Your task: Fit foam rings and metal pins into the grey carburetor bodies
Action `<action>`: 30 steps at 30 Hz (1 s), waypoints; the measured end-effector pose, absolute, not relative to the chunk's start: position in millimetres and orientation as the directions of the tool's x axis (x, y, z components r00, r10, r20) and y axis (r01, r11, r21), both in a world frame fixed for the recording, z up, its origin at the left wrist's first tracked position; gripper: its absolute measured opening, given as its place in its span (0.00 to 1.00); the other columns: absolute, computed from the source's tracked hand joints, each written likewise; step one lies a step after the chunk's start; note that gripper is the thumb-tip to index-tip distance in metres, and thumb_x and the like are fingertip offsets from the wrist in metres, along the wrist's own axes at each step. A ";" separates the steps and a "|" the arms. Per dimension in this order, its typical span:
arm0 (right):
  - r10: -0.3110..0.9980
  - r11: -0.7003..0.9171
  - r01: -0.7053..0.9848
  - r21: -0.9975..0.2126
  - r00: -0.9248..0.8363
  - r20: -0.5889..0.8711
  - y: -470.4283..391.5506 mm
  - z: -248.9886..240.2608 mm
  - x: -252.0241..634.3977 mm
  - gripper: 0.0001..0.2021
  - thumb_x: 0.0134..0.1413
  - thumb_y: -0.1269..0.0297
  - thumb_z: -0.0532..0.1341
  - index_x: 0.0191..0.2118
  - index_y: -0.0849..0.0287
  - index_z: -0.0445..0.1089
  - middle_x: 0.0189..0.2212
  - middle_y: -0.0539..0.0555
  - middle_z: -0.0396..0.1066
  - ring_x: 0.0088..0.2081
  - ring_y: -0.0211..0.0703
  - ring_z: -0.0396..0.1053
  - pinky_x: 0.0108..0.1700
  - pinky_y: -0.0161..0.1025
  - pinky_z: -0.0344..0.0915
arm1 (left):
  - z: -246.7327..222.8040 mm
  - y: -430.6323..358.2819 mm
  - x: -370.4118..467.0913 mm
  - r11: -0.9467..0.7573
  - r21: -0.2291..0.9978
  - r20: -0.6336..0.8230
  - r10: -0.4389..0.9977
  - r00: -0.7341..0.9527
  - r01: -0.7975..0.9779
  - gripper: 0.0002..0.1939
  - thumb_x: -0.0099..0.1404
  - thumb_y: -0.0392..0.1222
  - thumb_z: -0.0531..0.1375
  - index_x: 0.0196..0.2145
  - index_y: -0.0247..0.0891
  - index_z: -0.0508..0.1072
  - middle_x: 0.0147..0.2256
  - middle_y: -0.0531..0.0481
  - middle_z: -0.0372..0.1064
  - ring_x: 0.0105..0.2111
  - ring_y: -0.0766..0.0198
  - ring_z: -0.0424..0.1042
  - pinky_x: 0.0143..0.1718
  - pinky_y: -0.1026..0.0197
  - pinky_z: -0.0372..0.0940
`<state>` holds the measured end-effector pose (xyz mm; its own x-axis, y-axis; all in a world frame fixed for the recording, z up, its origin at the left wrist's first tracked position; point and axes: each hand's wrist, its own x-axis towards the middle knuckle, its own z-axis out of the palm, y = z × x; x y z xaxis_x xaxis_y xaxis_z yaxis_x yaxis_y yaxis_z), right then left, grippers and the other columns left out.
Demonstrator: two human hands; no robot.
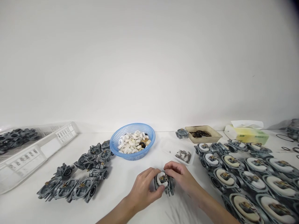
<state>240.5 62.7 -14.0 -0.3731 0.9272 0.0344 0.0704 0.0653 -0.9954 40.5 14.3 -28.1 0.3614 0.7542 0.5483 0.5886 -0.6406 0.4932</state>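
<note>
A grey metal carburetor [170, 187] stands on the white table in front of me, with a white C-shaped float [159, 179] and small brass parts in its bowl side. My left hand [143, 188] grips it from the left, thumb at the near edge and fingers at the far edge. At its upper right rim is my right hand [181, 175], thumb and forefinger pinched together. Whatever lies between those fingertips is too small or hidden to name. Just beyond, a clear tray [192, 159] contains small metal pins [184, 155].
A blue basket [112, 137] of loose floats stands behind my hands. Carburetors without floats [81, 188] lie left, near a white crate [30, 161]. Rows of carburetors with floats [253, 180] fill the right. Behind are a beige tray [216, 137] of black rings and a tissue pack [249, 135].
</note>
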 end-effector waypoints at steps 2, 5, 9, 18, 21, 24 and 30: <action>0.925 0.065 0.075 -0.995 -0.378 0.032 63.7 -15.9 241.0 0.11 0.52 0.56 0.64 0.32 0.60 0.73 0.28 0.51 0.69 0.33 0.43 0.65 0.39 0.40 0.60 | -27.4 14.0 40.4 -0.638 0.499 0.542 0.758 0.364 0.586 0.16 0.63 0.39 0.61 0.50 0.42 0.68 0.38 0.48 0.74 0.35 0.59 0.73 0.37 0.60 0.68; 0.925 0.063 0.102 -0.993 -0.378 0.020 64.3 -18.0 242.2 0.11 0.53 0.56 0.63 0.33 0.60 0.73 0.28 0.51 0.69 0.33 0.43 0.65 0.38 0.40 0.59 | -26.4 14.1 39.9 -0.630 0.523 0.521 0.770 0.370 0.575 0.17 0.63 0.38 0.61 0.50 0.42 0.68 0.39 0.48 0.74 0.36 0.59 0.73 0.38 0.60 0.69; 0.922 0.071 0.118 -0.990 -0.386 0.020 64.2 -20.5 244.1 0.11 0.54 0.56 0.63 0.34 0.60 0.73 0.28 0.51 0.69 0.33 0.43 0.64 0.39 0.40 0.59 | -25.3 14.6 39.2 -0.628 0.534 0.504 0.774 0.383 0.567 0.18 0.63 0.38 0.61 0.51 0.43 0.68 0.41 0.48 0.74 0.38 0.59 0.74 0.40 0.60 0.69; 0.926 0.056 0.122 -0.991 -0.377 0.006 61.1 -17.9 244.6 0.12 0.53 0.54 0.63 0.34 0.59 0.74 0.28 0.52 0.70 0.34 0.44 0.66 0.39 0.40 0.60 | -23.2 13.8 40.0 -0.645 0.509 0.535 0.756 0.377 0.570 0.16 0.64 0.39 0.61 0.50 0.41 0.69 0.38 0.47 0.75 0.36 0.58 0.74 0.37 0.60 0.70; 0.931 0.057 0.125 -0.991 -0.365 0.007 59.3 -14.0 244.3 0.13 0.52 0.53 0.64 0.34 0.59 0.74 0.28 0.52 0.70 0.34 0.44 0.65 0.39 0.40 0.60 | -23.5 13.2 39.8 -0.650 0.511 0.540 0.752 0.378 0.563 0.17 0.64 0.39 0.61 0.51 0.41 0.68 0.40 0.46 0.75 0.37 0.58 0.75 0.38 0.60 0.71; 0.933 0.045 0.127 -0.991 -0.361 -0.004 58.5 -13.3 244.3 0.14 0.52 0.53 0.64 0.34 0.59 0.74 0.28 0.52 0.70 0.33 0.44 0.65 0.39 0.40 0.60 | -24.9 13.2 39.1 -0.646 0.515 0.536 0.755 0.377 0.563 0.18 0.64 0.39 0.61 0.52 0.42 0.68 0.40 0.46 0.75 0.37 0.59 0.76 0.39 0.60 0.71; 0.934 0.040 0.109 -0.993 -0.357 -0.001 58.4 -15.7 244.9 0.14 0.52 0.52 0.65 0.34 0.59 0.74 0.29 0.52 0.70 0.35 0.45 0.66 0.40 0.41 0.60 | -27.5 13.9 38.0 -0.651 0.507 0.540 0.751 0.381 0.565 0.19 0.64 0.39 0.61 0.53 0.42 0.67 0.42 0.45 0.75 0.39 0.57 0.77 0.42 0.59 0.73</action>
